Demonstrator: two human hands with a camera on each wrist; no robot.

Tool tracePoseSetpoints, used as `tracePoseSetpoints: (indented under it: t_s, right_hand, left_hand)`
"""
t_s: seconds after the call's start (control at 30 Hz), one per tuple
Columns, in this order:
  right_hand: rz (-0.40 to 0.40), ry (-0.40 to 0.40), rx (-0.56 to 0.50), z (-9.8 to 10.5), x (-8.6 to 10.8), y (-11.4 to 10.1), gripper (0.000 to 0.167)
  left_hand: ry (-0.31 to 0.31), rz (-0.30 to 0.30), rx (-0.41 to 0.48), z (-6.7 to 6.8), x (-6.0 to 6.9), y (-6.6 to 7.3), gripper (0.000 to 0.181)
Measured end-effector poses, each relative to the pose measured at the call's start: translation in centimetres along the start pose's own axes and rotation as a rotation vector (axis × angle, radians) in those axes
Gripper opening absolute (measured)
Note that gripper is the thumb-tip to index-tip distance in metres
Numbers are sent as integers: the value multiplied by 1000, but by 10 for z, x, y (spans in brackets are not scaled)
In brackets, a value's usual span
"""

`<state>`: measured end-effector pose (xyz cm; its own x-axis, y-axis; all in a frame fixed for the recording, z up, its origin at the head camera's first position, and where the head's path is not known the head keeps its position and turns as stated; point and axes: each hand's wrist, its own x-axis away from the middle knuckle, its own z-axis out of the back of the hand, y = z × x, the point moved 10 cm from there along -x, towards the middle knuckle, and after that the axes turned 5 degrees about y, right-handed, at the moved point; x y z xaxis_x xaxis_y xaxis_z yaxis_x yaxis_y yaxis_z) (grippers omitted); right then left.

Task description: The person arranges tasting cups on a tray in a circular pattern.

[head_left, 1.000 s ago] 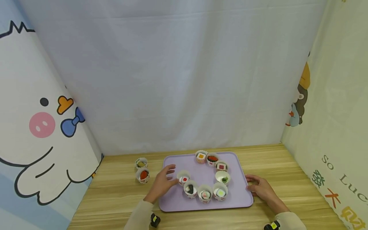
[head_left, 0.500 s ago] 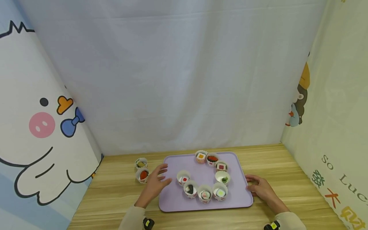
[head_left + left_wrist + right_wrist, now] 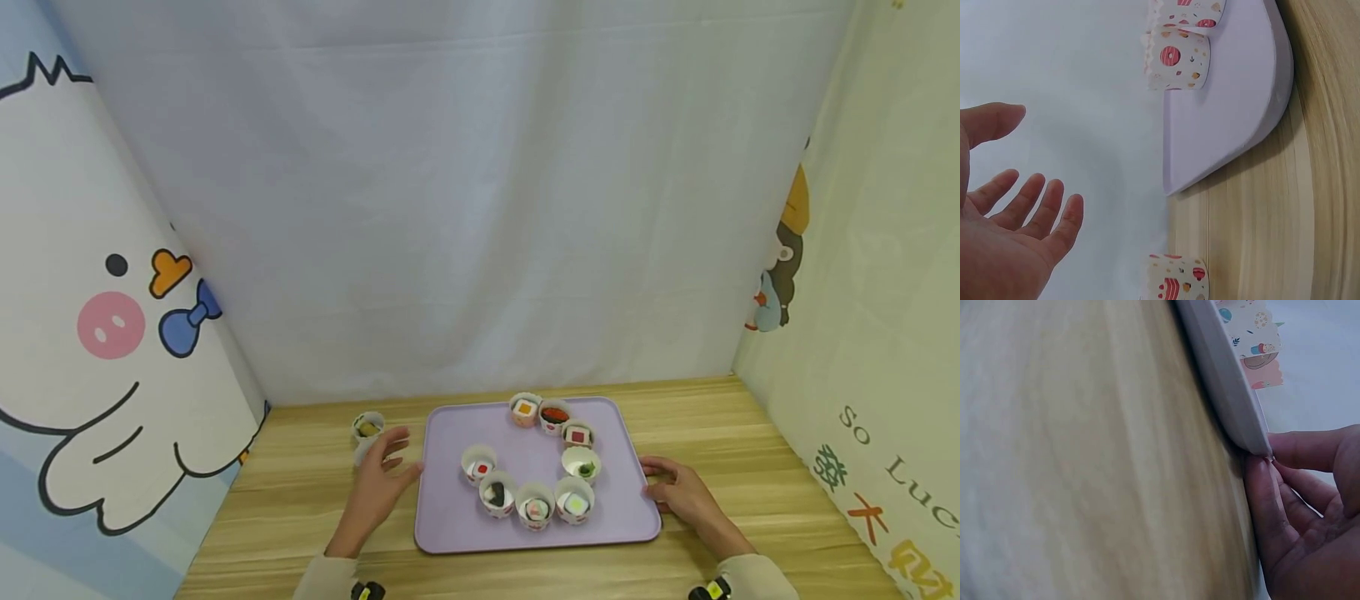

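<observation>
Paper cups with small sushi-like pieces in them form a curved row on a lilac tray. The row includes a cup with a red-dotted white piece at the left. My left hand hovers left of the tray, fingers spread and holding nothing; the left wrist view shows the same hand against the cloth. Partly behind its fingers is a paper cup, its contents hidden. Another paper cup stands just beyond. My right hand pinches the tray's right rim between thumb and fingers.
The tray lies on a wood-grain table. A pale cloth hangs behind the table, with printed cloths at the sides.
My left hand has moved left, away from the cup at the row's left end and off the tray, and now partly covers a cup beside it. The right hand stays at the rim.
</observation>
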<state>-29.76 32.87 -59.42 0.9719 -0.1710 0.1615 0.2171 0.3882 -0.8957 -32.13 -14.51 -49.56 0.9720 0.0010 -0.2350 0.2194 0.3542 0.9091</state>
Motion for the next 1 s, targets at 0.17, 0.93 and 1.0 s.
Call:
tracePoseSetpoints:
  t_s: [0.17, 0.93, 1.0]
  right_hand:
    - [-2, -2, -3, 0, 0, -1, 57]
    - [-11, 2, -13, -1, 2, 0, 56]
    - [-12, 1, -14, -1, 2, -1, 56]
  left_hand:
    - [42, -1, -27, 16, 4, -1, 61]
    - [183, 83, -80, 64, 7, -20, 68]
    - [188, 93, -83, 64, 7, -24, 68]
